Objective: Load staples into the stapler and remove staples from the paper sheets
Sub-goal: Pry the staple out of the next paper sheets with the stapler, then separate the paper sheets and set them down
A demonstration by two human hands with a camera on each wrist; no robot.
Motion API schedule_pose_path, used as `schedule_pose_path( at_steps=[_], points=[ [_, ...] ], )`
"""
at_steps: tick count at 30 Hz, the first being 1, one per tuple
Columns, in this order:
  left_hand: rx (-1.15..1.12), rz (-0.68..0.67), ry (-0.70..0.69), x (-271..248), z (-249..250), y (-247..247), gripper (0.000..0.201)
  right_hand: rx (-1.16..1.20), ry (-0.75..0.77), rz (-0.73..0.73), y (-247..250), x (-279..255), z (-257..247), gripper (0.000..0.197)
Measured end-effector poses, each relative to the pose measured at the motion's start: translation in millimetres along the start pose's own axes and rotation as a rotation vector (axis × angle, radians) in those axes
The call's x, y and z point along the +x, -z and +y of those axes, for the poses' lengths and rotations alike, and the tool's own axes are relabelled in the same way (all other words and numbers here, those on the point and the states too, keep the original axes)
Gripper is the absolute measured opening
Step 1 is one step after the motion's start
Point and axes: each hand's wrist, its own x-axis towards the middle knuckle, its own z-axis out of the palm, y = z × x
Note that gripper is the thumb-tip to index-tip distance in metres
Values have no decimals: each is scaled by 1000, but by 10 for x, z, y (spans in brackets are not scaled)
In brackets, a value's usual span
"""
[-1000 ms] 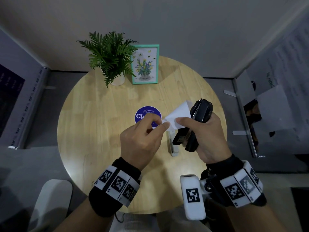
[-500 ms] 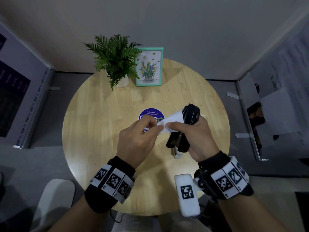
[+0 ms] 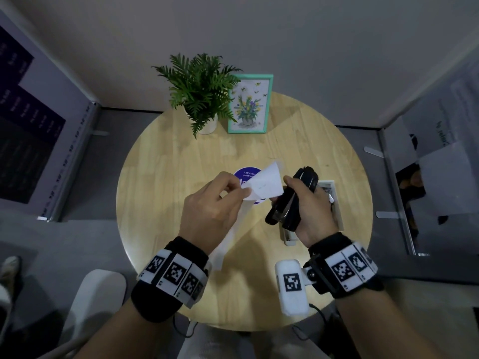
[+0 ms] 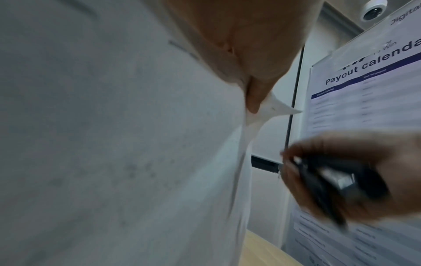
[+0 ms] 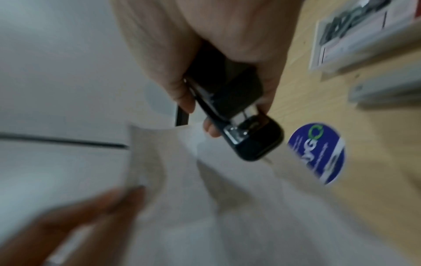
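White paper sheets (image 3: 261, 186) were pinched at their upper corner between the thumb and fingers of your left hand (image 3: 210, 216), that grip closed on the corner, with the rest of the sheets hanging down toward the desk (image 3: 160, 203) under your wrist. Your right hand (image 3: 312, 211) had its grip wrapped around the black stapler (image 3: 291, 200), held above the desk with its nose pointing away from you, just beside the right edge of the lifted corner. From the right wrist view the stapler's metal front end sat close to the sheets; whether it touched them was too blurred to tell. Behind your right hand a small box of staples (image 3: 328, 189) lay on the desk, with a pale flat item (image 3: 289, 238) near your wrist. A round blue sticker (image 3: 247, 172) showed behind the paper corner. At the far edge stood a potted fern (image 3: 199, 92) and a teal-framed flower picture (image 3: 248, 104).
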Motion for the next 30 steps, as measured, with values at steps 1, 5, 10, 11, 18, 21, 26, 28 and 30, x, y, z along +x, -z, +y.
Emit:
schedule_pose_path(
  at_steps=[1,5,10,11,18,21,26,28,30],
  points=[
    [-5,-9,14,-17,-36,36,14,-30,9,50,-1,82,91,8],
    [-62,-63,109,-56,-206,179,12,-719,107,157,-18,414,622,19],
    [-241,-222,245,-76,-532,401,18,-1472,161,52,-94,709,1223,32],
    [-258,-258,260,-87,-599,461,19,-1571,146,9,-98,774,1284,31],
    [-319,-356,486,-122,-1090,898,5,-1544,79,138,-367,956,1121,54],
    [-311,-353,482,-125,-1335,1122,3,-904,322,-20,-664,666,629,57],
    [-374,-292,451,-127,-1701,1511,2,-895,316,-658,-1511,-173,191,65],
    [-428,-231,452,-128,-1853,1649,4,-1124,440,-694,-1809,-224,283,45],
    [-450,-178,479,-158,-2049,1778,10,-1187,570,-651,-2080,-223,343,14]
  ],
)
